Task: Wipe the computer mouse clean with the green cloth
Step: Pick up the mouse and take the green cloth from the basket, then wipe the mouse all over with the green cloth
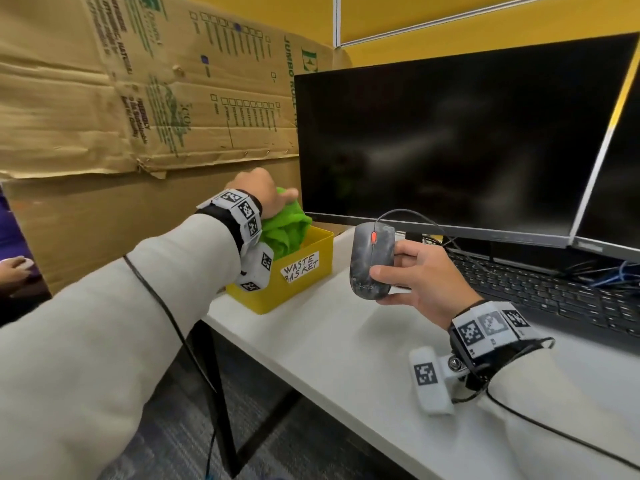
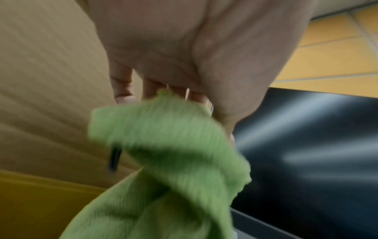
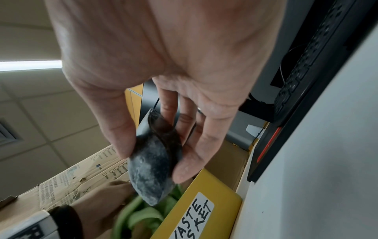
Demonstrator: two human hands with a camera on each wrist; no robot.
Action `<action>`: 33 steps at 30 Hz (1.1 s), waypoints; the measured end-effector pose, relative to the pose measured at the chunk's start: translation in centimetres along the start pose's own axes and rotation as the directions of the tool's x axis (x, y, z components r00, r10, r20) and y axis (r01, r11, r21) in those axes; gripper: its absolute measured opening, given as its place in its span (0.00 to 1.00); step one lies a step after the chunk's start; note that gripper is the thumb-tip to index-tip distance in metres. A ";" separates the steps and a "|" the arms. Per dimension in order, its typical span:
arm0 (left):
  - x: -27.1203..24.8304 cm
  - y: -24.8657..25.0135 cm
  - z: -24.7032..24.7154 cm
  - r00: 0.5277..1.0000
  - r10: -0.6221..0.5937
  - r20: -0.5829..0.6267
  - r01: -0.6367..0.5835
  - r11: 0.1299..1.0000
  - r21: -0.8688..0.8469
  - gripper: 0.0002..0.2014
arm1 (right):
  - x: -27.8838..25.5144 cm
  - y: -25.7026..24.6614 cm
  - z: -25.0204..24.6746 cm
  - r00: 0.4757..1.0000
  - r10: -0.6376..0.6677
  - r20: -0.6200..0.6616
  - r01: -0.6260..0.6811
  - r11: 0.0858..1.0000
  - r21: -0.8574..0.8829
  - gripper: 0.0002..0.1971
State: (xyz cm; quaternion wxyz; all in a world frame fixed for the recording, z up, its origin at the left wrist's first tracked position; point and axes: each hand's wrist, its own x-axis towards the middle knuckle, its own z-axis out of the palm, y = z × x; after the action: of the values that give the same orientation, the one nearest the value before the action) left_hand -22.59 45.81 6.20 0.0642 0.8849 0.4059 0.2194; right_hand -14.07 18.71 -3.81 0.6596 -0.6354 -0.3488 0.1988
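Above the white desk (image 1: 346,341), the right hand (image 1: 426,278) holds the computer mouse (image 1: 372,259) lifted, thumb and fingers curled round its dusty grey shell (cable trailing behind). Over at the yellow bin (image 1: 298,285) labelled "WASTE BASKET", the left hand (image 1: 263,192) pinches the green cloth (image 1: 287,230), which hangs bunched into it, beside the dark monitor (image 1: 450,140).

Dusty grey mouse (image 1: 372,259) held above the desk — crumpled green cloth (image 1: 285,230) over the yellow bin.

Office: monitor (image 1: 450,140), keyboard (image 1: 554,289), desk (image 1: 346,341), partition.
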 end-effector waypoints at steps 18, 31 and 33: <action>-10.5 19.1 3.7 0.876 0.478 -0.068 -0.403 0.646 -0.648 0.32 | -8.3 -6.4 -15.4 0.951 -0.131 -0.282 0.124 0.991 -0.040 0.16; -13.8 27.1 10.9 0.677 0.700 0.226 -0.014 0.319 -0.948 0.09 | -11.3 -2.9 -22.1 0.895 -0.088 -0.437 0.089 0.996 -0.018 0.11; -13.3 27.2 11.9 0.681 0.683 0.264 -0.125 0.464 -0.877 0.20 | -11.3 -2.9 -22.4 0.894 -0.093 -0.438 0.094 0.995 -0.019 0.11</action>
State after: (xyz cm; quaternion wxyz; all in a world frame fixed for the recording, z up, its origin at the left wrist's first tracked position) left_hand -6.22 18.63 -0.98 0.5205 0.8476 -0.0193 0.1012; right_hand -6.32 -5.27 -2.18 0.7308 -0.6455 -0.2211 0.0192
